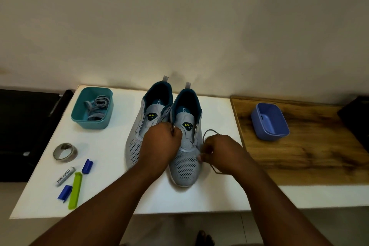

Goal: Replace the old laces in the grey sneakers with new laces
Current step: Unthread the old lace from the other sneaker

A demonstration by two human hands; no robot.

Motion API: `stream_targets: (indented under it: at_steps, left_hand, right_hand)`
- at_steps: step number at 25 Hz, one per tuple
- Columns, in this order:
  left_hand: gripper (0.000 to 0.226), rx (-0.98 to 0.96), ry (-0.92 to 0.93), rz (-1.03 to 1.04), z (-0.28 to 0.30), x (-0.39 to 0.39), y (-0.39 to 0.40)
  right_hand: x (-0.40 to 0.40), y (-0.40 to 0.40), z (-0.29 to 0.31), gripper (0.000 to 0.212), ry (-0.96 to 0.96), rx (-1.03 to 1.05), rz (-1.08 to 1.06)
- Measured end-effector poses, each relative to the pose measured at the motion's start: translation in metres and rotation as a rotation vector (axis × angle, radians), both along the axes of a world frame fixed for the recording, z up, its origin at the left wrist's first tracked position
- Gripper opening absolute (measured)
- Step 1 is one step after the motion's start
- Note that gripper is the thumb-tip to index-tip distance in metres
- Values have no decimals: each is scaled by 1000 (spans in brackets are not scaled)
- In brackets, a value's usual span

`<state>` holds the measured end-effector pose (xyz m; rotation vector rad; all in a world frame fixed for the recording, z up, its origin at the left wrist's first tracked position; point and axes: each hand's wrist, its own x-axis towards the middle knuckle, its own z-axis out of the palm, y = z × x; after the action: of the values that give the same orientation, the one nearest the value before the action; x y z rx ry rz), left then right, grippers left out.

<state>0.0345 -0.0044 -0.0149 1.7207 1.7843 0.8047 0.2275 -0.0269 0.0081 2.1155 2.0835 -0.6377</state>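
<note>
Two grey sneakers with teal lining stand side by side on the white table, toes toward me: the left sneaker (135, 136) and the right sneaker (186, 158). My left hand (159, 142) lies over the gap between them and pinches the inner eyelet edge of the right sneaker. My right hand (219, 152) is at that shoe's outer side and pinches a thin grey lace (207, 133), which loops up behind the hand and trails out below it. A teal tub (91, 108) at the back left holds several grey laces.
A roll of tape (64, 151), a white tube (64, 175), two blue clips (87, 166) and a green clip (74, 190) lie at the front left of the white table (111, 191). A blue tub (268, 121) sits on the wooden board (311, 152) to the right.
</note>
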Motion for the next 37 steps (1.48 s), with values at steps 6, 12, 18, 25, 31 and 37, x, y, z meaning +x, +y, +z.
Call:
stream_targets:
  at_steps: [6,12,18,25,31,37]
  left_hand:
    - [38,0,38,-10,-1,0,-1]
    - [33,139,144,-33,-1,13,-8]
    - [28,171,453,-166,-7,21,-7]
    - [41,-25,402,-115,-5,23,4]
    - [45,-37,369,-95,-3,21,5]
    - [41,-14,318,-13,3,28,-3]
  right_hand:
    - [0,1,2,22,235,85,89]
    - [-11,-9,-7,26,441,105,-62]
    - [-23,-3,-12,13,371,376,-191]
    - [-30,-1,-18,27,264,334,-242]
    - [-36,-9,-21,13,415,377,-295]
    - [-38,-12,-28,16,669,493,-384]
